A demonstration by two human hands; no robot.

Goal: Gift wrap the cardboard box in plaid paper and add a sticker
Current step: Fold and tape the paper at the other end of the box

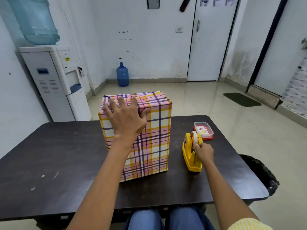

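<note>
Bright, even indoor light, soft shadows, sharp focus, edges bowed by wide-angle.

Box (154,130) in pink, yellow, white plaid with purple lines; yellow tape dispenser (191,156); red-based clear container (203,132); dark brown table (58,163); yellow-striped sleeve (247,225).

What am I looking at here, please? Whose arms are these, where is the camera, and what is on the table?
No machine here: a person works with bare hands, and one camera on the head looks forward and down. On the dark table stands a plaid-wrapped box. The left hand presses flat on its upper part. The right hand pinches the tape at a yellow dispenser beside the box. Behind the dispenser lies a small clear container with a red rim.
</note>
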